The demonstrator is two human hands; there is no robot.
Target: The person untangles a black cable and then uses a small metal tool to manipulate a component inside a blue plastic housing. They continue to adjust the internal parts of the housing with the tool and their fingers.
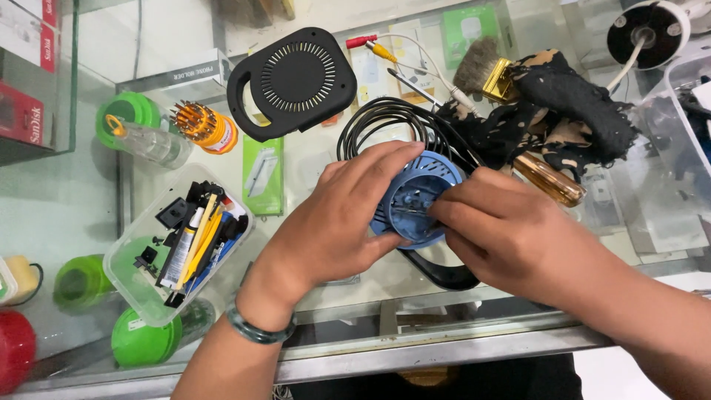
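Both hands closed on blue round slotted part [415, 196] mid-counter, left hand [337, 222] cupping its rim, right hand [511, 237] pinching inside, black cable coil [385, 122] touching behind, clear tub [174, 248] of small tools left, counter [444, 348] front edge close below wrists

surface: glass counter [67, 215] | edge: metal frame [444, 348] | light: bright, even
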